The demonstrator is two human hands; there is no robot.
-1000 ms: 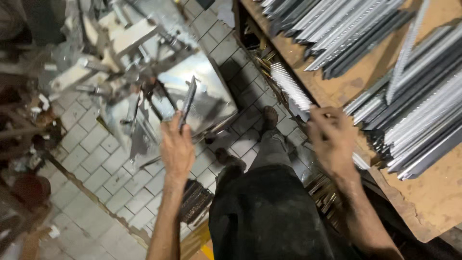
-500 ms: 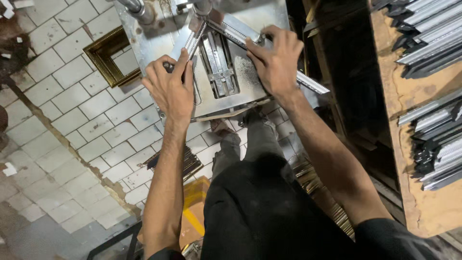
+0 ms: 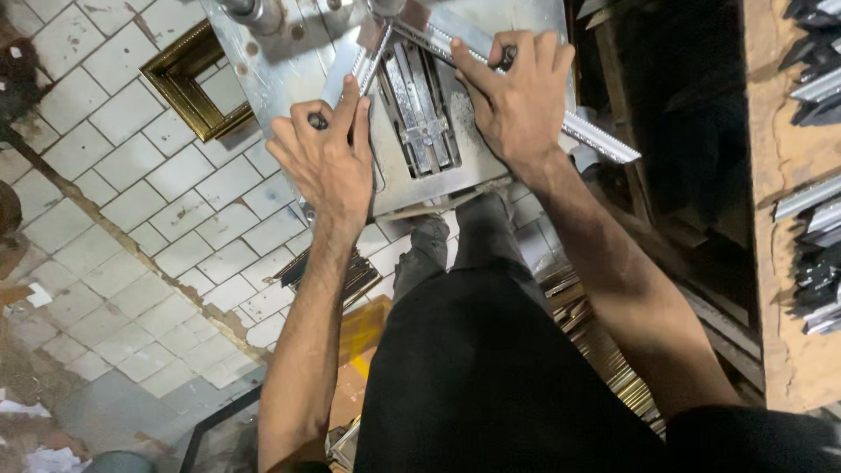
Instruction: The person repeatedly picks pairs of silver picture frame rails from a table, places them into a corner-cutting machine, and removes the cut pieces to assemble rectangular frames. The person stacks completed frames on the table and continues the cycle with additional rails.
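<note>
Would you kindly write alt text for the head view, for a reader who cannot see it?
Seen from above, a person's left hand and right hand each press a silver moulding strip onto a metal machine table, the strips meeting in a corner. A gold frame lies on the tiled floor.

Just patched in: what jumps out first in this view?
Both hands press silver strips onto a steel machine table at top centre: the left hand on the left strip, the right hand on the right strip, which runs off the table's right edge. The strips meet in a corner at the top. A gold frame lies on the tiled floor to the left.
</note>
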